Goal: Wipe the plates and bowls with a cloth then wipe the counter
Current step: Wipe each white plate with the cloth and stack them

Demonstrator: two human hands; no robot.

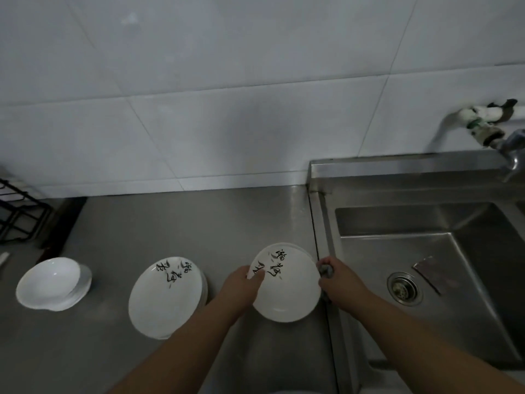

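A: Where's the plate?
B: Right end of the tabletop, just beside the sink edge. Left hand holds its left rim, thumb on the face, the other fingers underneath and hidden. It looks tilted up toward the camera. A second rim shows behind it, so it may be coming off a small pile. Can't tell if they touch.
A: Why that grip?
B: A rim hold leaves the face free for the wipe, I'd say. Right hand has its fingers curled tight round a grey cloth, at the plate's right rim.
A: Wiping yet?
B: Cloth is at the edge, not on the face. Reads as the start of a pass, or doing the rim.
A: The rest?
B: Plate stack mid tabletop, bowls nested far left. All in a row, within reach. Probably done and waiting piles, but can't say which.
A: Risk?
B: One-handed rim hold on glazed ware over steel. Slip is the one to watch.
A: Tabletop wipe?
B: Not yet, I'd judge: dishes are on it.
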